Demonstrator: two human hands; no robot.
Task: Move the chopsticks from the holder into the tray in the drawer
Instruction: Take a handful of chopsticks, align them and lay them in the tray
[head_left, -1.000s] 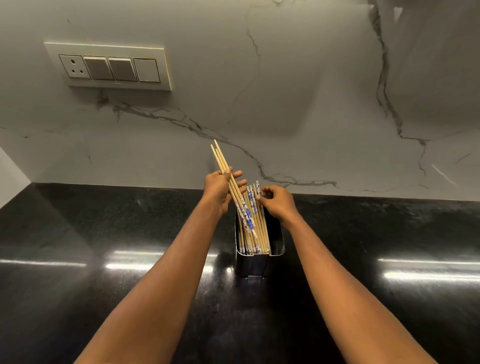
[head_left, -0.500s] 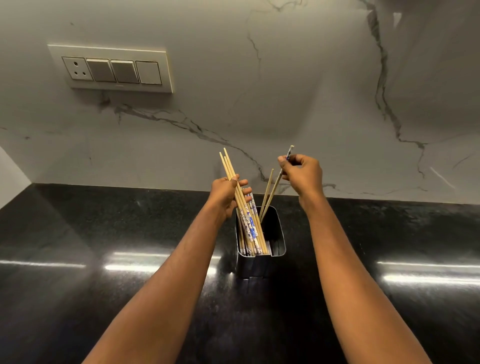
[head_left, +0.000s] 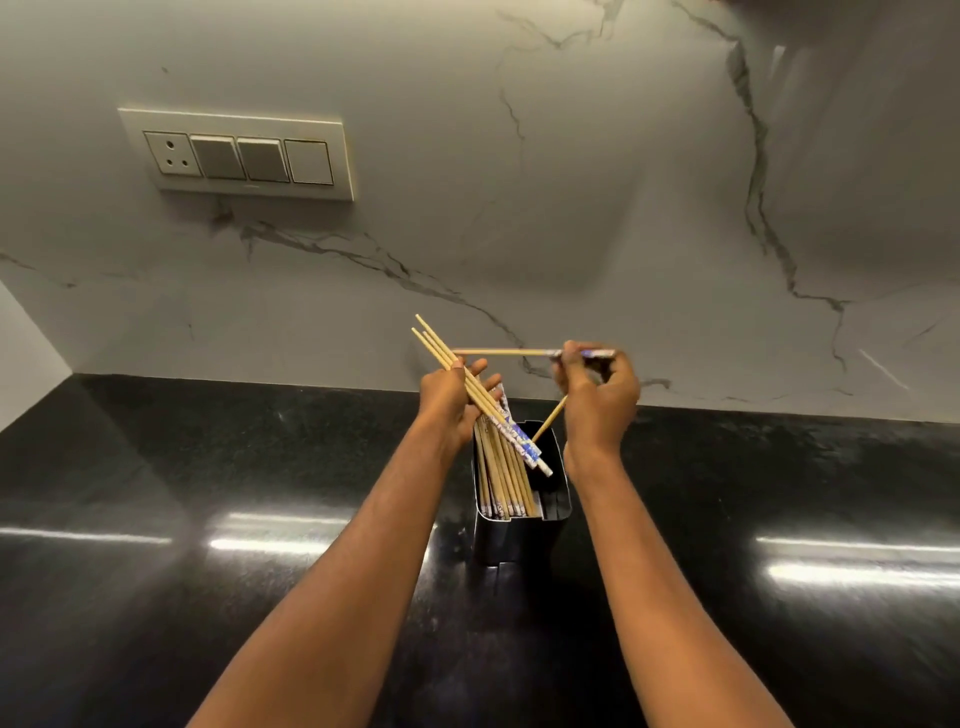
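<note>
A shiny metal holder (head_left: 556, 467) stands on the black counter with several wooden chopsticks (head_left: 501, 475) leaning in its left side. My left hand (head_left: 449, 405) is above the holder's left edge, gripping a small bundle of chopsticks (head_left: 441, 351) that slant up and to the left. My right hand (head_left: 600, 395) is above the holder's right edge and pinches one chopstick (head_left: 504, 352) held level, its tip reaching toward the left bundle. Another chopstick (head_left: 549, 420) slants down from under this hand into the holder. No drawer or tray is in view.
The glossy black counter (head_left: 208, 467) runs left and right of the holder. A marble wall (head_left: 519, 208) rises right behind it, with a switch and socket panel (head_left: 236, 153) at upper left.
My right hand lifted chopsticks out of the holder, then turned one level and brought it toward the left hand's bundle. The left hand stayed above the holder with its bundle.
</note>
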